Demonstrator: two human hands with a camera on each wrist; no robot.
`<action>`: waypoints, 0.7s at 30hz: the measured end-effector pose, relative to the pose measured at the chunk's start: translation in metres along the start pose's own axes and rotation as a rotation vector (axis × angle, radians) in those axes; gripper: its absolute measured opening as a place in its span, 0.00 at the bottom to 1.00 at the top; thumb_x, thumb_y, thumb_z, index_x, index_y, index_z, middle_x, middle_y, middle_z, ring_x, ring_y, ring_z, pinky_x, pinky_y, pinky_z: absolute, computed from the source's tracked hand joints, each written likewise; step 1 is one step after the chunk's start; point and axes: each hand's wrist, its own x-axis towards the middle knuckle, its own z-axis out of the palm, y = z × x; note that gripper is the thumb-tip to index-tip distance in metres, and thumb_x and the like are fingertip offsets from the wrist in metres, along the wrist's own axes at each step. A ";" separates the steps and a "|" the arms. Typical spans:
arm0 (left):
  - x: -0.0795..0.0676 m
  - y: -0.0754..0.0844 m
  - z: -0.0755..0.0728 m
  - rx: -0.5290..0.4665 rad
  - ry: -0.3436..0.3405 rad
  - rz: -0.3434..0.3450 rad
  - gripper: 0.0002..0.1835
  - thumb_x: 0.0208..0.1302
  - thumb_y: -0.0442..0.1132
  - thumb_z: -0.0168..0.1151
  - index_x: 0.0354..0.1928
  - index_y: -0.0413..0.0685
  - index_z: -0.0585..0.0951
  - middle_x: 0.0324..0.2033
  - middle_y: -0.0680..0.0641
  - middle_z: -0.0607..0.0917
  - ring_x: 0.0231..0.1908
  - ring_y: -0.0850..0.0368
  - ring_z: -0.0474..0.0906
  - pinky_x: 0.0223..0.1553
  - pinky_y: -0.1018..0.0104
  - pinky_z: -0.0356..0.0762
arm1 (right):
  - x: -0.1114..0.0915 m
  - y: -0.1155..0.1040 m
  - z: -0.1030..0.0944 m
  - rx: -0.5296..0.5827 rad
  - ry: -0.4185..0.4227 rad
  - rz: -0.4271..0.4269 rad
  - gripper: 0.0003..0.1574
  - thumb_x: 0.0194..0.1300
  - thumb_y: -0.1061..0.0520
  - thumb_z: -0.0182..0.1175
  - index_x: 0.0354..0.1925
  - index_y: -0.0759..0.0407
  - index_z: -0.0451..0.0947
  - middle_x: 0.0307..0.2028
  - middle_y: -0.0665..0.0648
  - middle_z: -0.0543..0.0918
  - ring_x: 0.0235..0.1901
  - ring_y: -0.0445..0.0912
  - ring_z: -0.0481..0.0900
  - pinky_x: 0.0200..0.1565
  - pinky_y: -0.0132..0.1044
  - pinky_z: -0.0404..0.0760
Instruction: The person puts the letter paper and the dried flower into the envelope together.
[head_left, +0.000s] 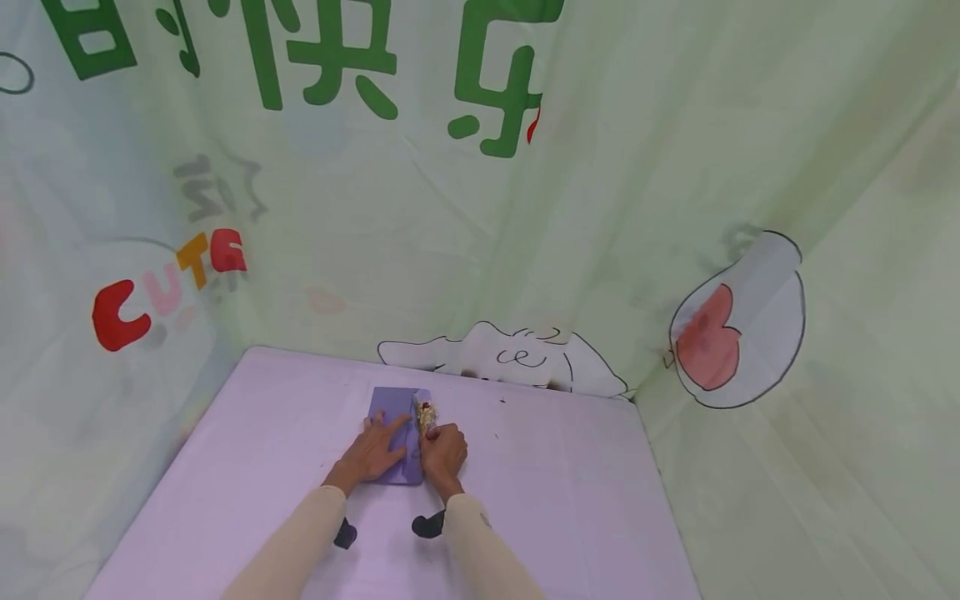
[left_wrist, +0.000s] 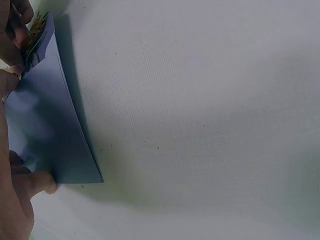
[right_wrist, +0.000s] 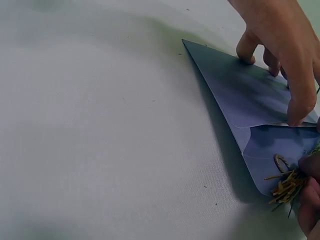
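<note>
A purple paper envelope [head_left: 392,404] lies on the table with its flap side to the right. Across its body my left hand [head_left: 372,450] rests with spread fingers; in the right wrist view, one fingertip touches the edge of the envelope's opening. My right hand [head_left: 444,452] pinches a small bunch of dried flowers [head_left: 426,417] over the unfolded flap [right_wrist: 275,145]. Yellowish cut stems [right_wrist: 290,187] stick out past those fingers, with a brown loop [right_wrist: 281,162] beside them. The left wrist view shows only part of the envelope [left_wrist: 55,115], and fingers hide much of the bunch.
The table [head_left: 570,483] has a pale lilac cover, with small dark crumbs scattered on it. Pale curtains [head_left: 405,250] with printed letters and drawings hang around its back and sides. Black devices [head_left: 429,525] sit at both wrists.
</note>
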 end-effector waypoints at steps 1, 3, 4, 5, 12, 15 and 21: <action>0.000 0.000 0.000 0.007 0.002 0.000 0.35 0.73 0.45 0.64 0.81 0.53 0.70 0.77 0.13 0.59 0.75 0.08 0.58 0.68 0.23 0.72 | 0.001 0.005 0.005 -0.016 -0.012 0.000 0.13 0.47 0.60 0.84 0.20 0.52 0.87 0.19 0.48 0.87 0.23 0.48 0.83 0.34 0.46 0.80; 0.001 -0.001 0.001 0.014 0.003 -0.003 0.35 0.74 0.45 0.63 0.81 0.54 0.70 0.77 0.13 0.60 0.76 0.09 0.58 0.68 0.24 0.73 | 0.003 0.012 0.014 -0.068 -0.024 -0.023 0.14 0.47 0.59 0.85 0.20 0.50 0.87 0.19 0.47 0.86 0.23 0.47 0.83 0.34 0.46 0.81; 0.002 -0.001 0.002 0.012 0.002 -0.005 0.35 0.74 0.46 0.63 0.81 0.54 0.70 0.77 0.13 0.59 0.76 0.09 0.58 0.68 0.23 0.72 | 0.004 0.014 0.017 -0.100 -0.028 -0.041 0.14 0.47 0.58 0.85 0.20 0.50 0.86 0.20 0.47 0.86 0.23 0.47 0.83 0.34 0.46 0.81; 0.002 -0.002 0.002 0.009 0.004 -0.007 0.34 0.74 0.46 0.63 0.81 0.54 0.71 0.77 0.13 0.60 0.75 0.09 0.58 0.68 0.23 0.72 | 0.005 0.014 0.020 -0.130 -0.032 -0.056 0.14 0.48 0.57 0.85 0.21 0.49 0.86 0.20 0.46 0.86 0.23 0.46 0.83 0.33 0.46 0.81; 0.004 -0.004 0.004 0.026 -0.007 -0.022 0.35 0.76 0.49 0.62 0.82 0.55 0.70 0.78 0.15 0.59 0.73 0.11 0.63 0.63 0.25 0.78 | 0.005 0.008 0.027 -0.145 -0.097 -0.058 0.10 0.51 0.58 0.80 0.21 0.49 0.87 0.20 0.46 0.86 0.23 0.45 0.83 0.33 0.46 0.81; 0.004 -0.005 0.004 0.025 0.001 -0.018 0.35 0.76 0.49 0.62 0.82 0.55 0.70 0.78 0.14 0.59 0.73 0.10 0.63 0.63 0.25 0.78 | 0.003 0.005 0.030 -0.122 -0.109 -0.064 0.10 0.52 0.58 0.79 0.20 0.50 0.87 0.19 0.47 0.86 0.23 0.47 0.84 0.32 0.47 0.82; 0.003 -0.005 0.003 -0.003 -0.012 -0.024 0.35 0.79 0.52 0.61 0.84 0.55 0.67 0.80 0.16 0.56 0.77 0.09 0.57 0.70 0.23 0.70 | 0.000 0.004 0.035 -0.092 -0.112 -0.095 0.06 0.48 0.60 0.77 0.20 0.52 0.90 0.19 0.48 0.88 0.24 0.50 0.87 0.30 0.46 0.82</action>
